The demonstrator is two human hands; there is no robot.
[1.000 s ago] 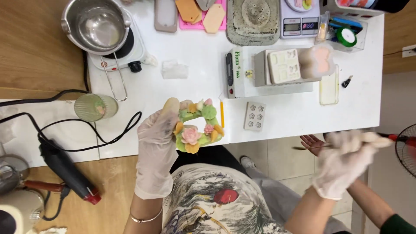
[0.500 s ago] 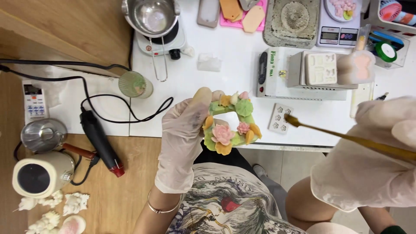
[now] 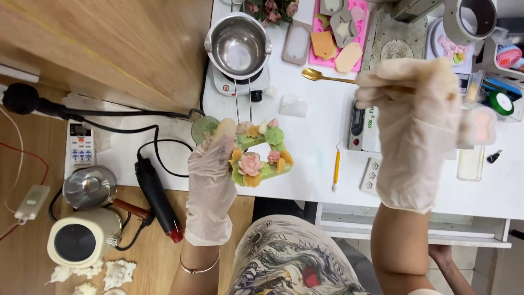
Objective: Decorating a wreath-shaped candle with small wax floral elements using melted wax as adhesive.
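Note:
My gloved left hand [image 3: 212, 180] holds a green ring-shaped wreath [image 3: 259, 154] decorated with pink, orange and green flowers, just above the near edge of the white table [image 3: 322, 169]. My gloved right hand [image 3: 417, 125] is raised over the table's right half, gripping a thin gold spoon [image 3: 322, 76] whose bowl points left toward a steel pot [image 3: 238, 45] on a small white hotplate [image 3: 240, 83].
A black heat gun [image 3: 155, 196], kettle [image 3: 87, 188], white round appliance [image 3: 76, 240] and cables lie on the wooden floor at left. A pink mould tray [image 3: 338, 33], grey scale [image 3: 360, 128], small yellow tool [image 3: 337, 170] and white mould [image 3: 372, 175] sit on the table.
My right hand has come up from beside my lap and over the table with the gold spoon, its bowl now pointing toward the pot. The wreath stays in my left hand.

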